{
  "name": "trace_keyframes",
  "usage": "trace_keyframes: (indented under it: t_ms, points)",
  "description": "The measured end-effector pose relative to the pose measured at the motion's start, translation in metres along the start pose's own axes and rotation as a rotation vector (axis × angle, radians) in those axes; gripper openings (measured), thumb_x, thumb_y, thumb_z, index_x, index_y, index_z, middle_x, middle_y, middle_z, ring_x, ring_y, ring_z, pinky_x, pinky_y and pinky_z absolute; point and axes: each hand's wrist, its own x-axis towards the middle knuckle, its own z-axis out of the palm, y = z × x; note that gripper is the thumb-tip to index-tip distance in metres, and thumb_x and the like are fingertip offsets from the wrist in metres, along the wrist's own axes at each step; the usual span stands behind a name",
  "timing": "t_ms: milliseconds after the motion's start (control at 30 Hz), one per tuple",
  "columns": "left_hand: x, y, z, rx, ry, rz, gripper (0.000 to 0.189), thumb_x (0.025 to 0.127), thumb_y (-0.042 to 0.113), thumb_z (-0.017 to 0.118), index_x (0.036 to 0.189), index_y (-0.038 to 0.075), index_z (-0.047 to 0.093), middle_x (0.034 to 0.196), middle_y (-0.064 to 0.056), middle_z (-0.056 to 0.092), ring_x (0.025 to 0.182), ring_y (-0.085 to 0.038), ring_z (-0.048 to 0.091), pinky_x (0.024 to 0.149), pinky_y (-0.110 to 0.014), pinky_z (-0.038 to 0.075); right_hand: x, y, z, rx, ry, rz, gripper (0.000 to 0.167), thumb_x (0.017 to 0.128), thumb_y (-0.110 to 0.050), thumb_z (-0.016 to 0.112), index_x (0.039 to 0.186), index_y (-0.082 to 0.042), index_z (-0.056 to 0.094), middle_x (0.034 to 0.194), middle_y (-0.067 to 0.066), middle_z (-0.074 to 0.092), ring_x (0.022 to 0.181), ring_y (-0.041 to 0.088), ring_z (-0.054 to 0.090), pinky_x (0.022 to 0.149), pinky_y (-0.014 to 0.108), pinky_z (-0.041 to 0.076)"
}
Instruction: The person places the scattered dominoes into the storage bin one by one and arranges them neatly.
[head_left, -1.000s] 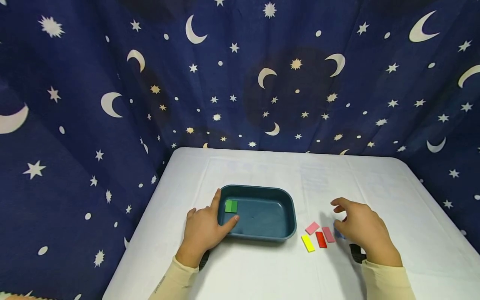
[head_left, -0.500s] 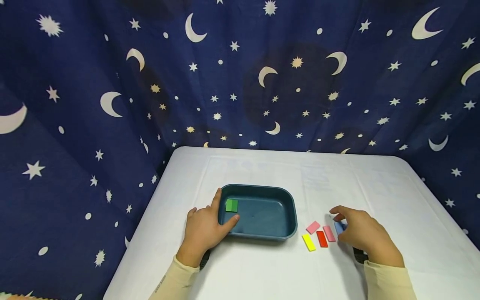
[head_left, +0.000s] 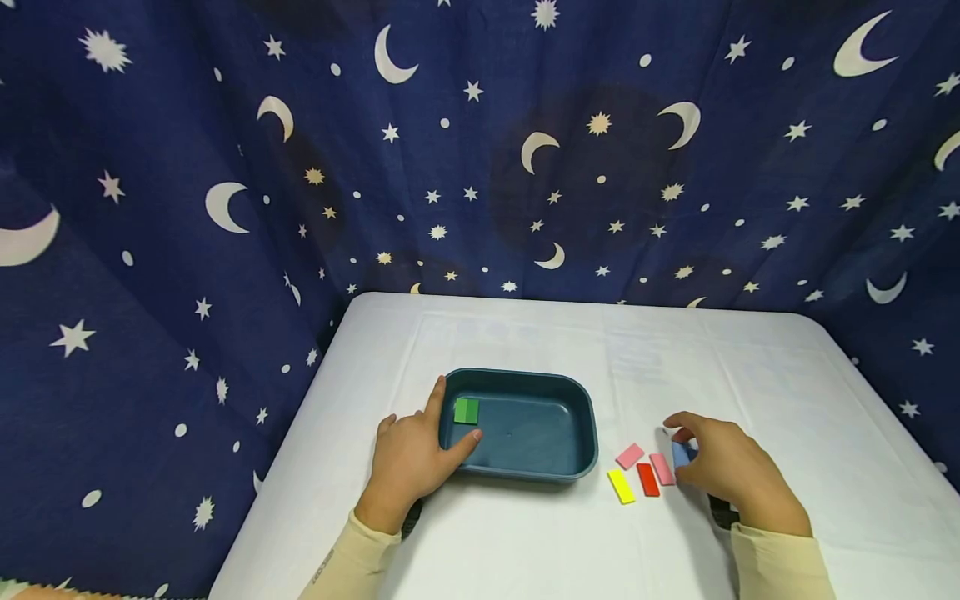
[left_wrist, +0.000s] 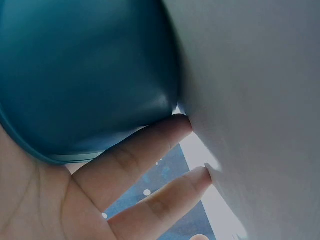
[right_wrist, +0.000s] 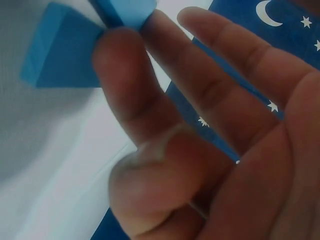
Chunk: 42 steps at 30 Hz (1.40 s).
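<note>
Head view: dark blue curtain (head_left: 480,167), moon-and-star print; white table (head_left: 525,333). Teal tray (head_left: 525,437), green blocks (head_left: 461,411) in its left end; left hand (head_left: 412,458) at the rim, fingers extended. To its right, yellow block (head_left: 621,487), red block (head_left: 648,480), pink blocks (head_left: 630,456), blue blocks (head_left: 681,454) at right hand (head_left: 731,458).
Left wrist view: straight fingers (left_wrist: 130,157) along the tray's outer wall.
Right wrist view: thumb and fingertip pinching one blue piece, another alongside.

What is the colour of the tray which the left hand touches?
Dark teal blue; the tray shows best in the head view.
</note>
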Motion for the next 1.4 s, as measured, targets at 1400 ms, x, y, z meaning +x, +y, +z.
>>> trace_keyframes:
  t_ms: [1400]
  points:
    - [0.002,0.001,-0.001,0.009,-0.015,-0.006,0.109,0.090,0.092,0.035,0.169,0.016,0.029,0.089,-0.005,0.075,0.081,-0.024,0.072,0.098,-0.066,0.043,0.018,0.013,0.017,0.091,-0.058,-0.037,0.081,0.069,-0.022,0.091,0.143,-0.015,0.059,0.111,0.015,0.060,0.095,0.032,0.058,0.084,0.060,0.050]
